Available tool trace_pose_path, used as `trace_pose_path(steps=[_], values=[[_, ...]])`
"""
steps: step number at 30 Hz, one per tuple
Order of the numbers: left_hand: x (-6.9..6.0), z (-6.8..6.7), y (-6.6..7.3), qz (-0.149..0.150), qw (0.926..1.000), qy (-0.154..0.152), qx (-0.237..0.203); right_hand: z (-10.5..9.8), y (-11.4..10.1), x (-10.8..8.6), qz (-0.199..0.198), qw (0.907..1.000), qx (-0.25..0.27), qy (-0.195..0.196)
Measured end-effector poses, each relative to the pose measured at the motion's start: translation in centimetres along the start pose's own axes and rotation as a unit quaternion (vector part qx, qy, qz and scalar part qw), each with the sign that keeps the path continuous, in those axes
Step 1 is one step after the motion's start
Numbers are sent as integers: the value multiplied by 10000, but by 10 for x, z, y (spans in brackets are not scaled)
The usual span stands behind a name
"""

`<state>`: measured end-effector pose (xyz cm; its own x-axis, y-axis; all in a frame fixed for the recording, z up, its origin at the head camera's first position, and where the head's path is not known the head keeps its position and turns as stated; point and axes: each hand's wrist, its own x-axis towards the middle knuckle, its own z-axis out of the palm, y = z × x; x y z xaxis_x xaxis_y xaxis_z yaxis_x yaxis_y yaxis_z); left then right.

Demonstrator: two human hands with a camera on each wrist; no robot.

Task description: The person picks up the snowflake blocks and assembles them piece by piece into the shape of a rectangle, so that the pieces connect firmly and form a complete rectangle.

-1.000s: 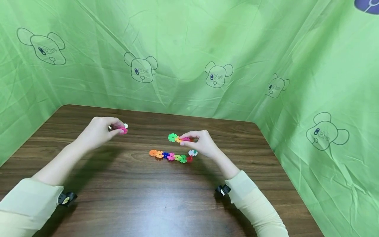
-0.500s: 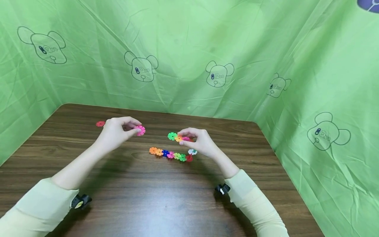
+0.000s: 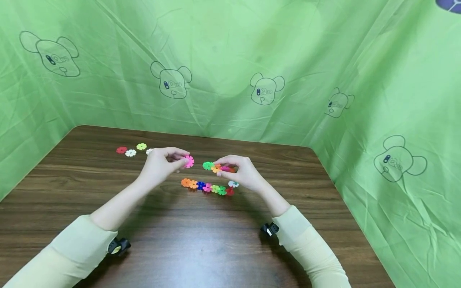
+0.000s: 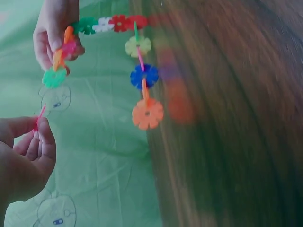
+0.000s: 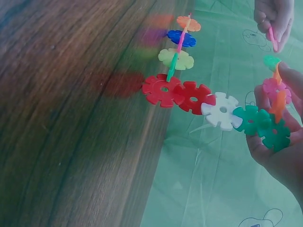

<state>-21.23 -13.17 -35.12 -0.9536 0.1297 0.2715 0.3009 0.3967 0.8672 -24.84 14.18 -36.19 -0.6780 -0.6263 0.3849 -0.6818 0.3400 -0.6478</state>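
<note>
Left hand [image 3: 155, 167] pinches one pink disc [image 3: 189, 161]; right hand [image 3: 246, 173] grips one disc chain [image 3: 215, 189]; four loose discs [image 3: 131, 153] lie on the table [image 3: 201, 248].

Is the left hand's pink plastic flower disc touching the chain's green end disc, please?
No, a gap separates the pink disc from the green end disc.

Smooth plastic discs [image 5: 155, 93], glossy wood-grain table [image 3: 201, 252]

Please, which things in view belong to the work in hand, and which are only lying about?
Apparently in the job:
- pink disc, pinched in the left grip
- chain of linked discs, held in the right grip

Lying loose on the table:
- red disc
- white disc
- yellow-green disc
- another white disc, partly hidden
</note>
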Motion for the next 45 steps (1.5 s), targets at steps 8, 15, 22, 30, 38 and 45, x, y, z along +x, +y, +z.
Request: trace_pose_path(steps=[8,15,22,30,38,45], values=[[4,19,-2,-508,9965,-63,-666,1,-1,1,-75,10000,-14,-48],[4,27,-3,-694,9938,-137,-858,2,-4,1,-104,9999,-103,-51],[4,29,-5,-887,9877,-203,-1275,-2,-30,2,-180,9995,-217,-104],[2,31,-2,-782,9887,-168,-1265,4,-5,2,-125,9995,-265,-70],[1,34,0,-729,9885,-82,-1321,4,-5,5,-231,9988,-326,-272],[-2,34,0,-807,9873,-73,-1364,7,-9,9,-232,9988,-348,-255]])
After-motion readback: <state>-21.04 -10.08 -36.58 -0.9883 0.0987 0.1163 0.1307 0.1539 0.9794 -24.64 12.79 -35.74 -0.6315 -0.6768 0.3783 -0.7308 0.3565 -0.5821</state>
